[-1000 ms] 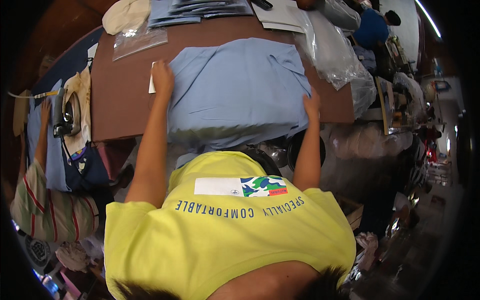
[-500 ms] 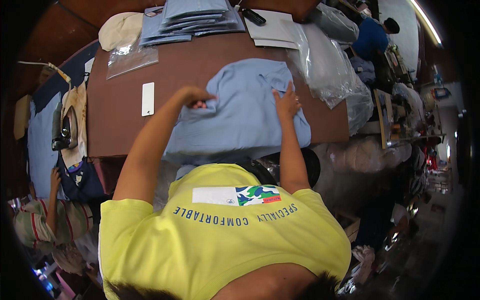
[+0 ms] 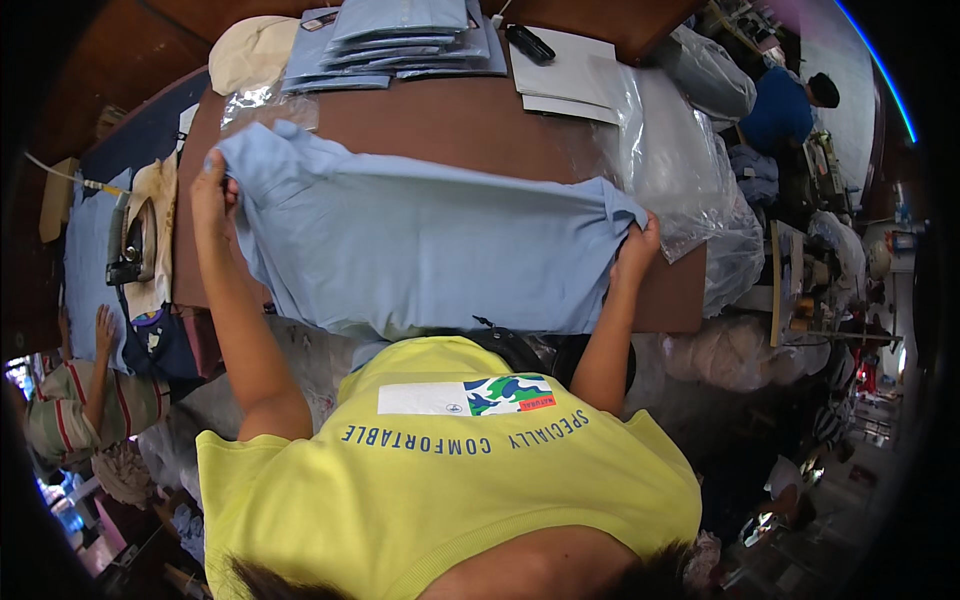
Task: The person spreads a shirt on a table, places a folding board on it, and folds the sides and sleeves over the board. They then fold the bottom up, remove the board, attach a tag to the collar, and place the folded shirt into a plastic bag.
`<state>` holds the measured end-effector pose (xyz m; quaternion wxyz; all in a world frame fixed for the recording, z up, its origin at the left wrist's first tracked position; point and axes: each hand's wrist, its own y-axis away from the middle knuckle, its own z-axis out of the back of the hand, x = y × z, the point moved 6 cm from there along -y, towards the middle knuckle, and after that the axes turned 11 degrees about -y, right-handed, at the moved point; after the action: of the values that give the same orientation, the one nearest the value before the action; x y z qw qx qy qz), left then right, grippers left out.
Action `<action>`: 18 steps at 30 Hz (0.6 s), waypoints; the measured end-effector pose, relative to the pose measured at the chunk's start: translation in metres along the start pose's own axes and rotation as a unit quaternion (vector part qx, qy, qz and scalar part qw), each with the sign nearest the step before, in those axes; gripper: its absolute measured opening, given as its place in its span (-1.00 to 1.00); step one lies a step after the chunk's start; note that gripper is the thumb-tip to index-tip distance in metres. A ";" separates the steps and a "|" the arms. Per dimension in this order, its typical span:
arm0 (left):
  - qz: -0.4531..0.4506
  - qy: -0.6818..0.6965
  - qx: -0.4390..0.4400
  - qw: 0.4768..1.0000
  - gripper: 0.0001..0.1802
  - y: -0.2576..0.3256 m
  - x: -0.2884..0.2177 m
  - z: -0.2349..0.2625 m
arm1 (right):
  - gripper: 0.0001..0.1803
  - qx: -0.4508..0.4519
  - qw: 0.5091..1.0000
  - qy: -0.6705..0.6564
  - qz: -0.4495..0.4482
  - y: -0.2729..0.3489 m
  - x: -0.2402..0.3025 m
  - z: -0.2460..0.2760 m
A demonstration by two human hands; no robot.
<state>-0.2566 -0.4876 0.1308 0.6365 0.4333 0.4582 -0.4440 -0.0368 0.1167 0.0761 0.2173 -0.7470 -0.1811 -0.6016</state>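
The fingers of the left hand (image 3: 210, 190) are closed on one end of a light blue cloth (image 3: 420, 250). The fingers of the right hand (image 3: 638, 245) are pinched shut on the other end. Both hands hold the cloth stretched out wide between them. The cloth lies across the brown table (image 3: 470, 130), and its near edge hangs down over the table's front, close to the person's yellow shirt (image 3: 450, 470).

To do this well, I think both hands should pull evenly, so the cloth stays flat and has no bumps. The grip should be tight at the ends so nothing slips.

Further out, a stack of folded blue cloths (image 3: 400, 40) sits at the far edge of the table. A clear plastic bag (image 3: 270, 105) lies near the left hand. More clear plastic (image 3: 670, 160) is piled up beside the right hand. White sheets (image 3: 565, 75) with a dark object (image 3: 530, 42) on them are at the back. An iron (image 3: 135, 240) rests off to the left.
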 end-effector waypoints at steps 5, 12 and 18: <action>-0.197 -0.124 -0.192 0.953 -0.60 -0.011 -0.085 -0.019 | -0.81 -0.006 0.998 -0.052 -0.032 -0.039 0.031 -0.026; -0.349 -0.188 -0.012 0.918 -0.32 -0.160 -0.126 -0.143 | -0.62 -0.030 0.965 0.136 0.223 -0.128 0.051 -0.112; -0.372 -0.491 -0.074 0.784 -0.45 0.012 0.014 -0.133 | -0.41 0.182 0.853 0.382 0.306 0.008 -0.018 -0.121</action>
<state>-0.2691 -0.3600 0.0914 0.5907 -0.0961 0.2406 -0.7642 -0.1357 0.0444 0.0801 0.5748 -0.4232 0.0472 -0.6988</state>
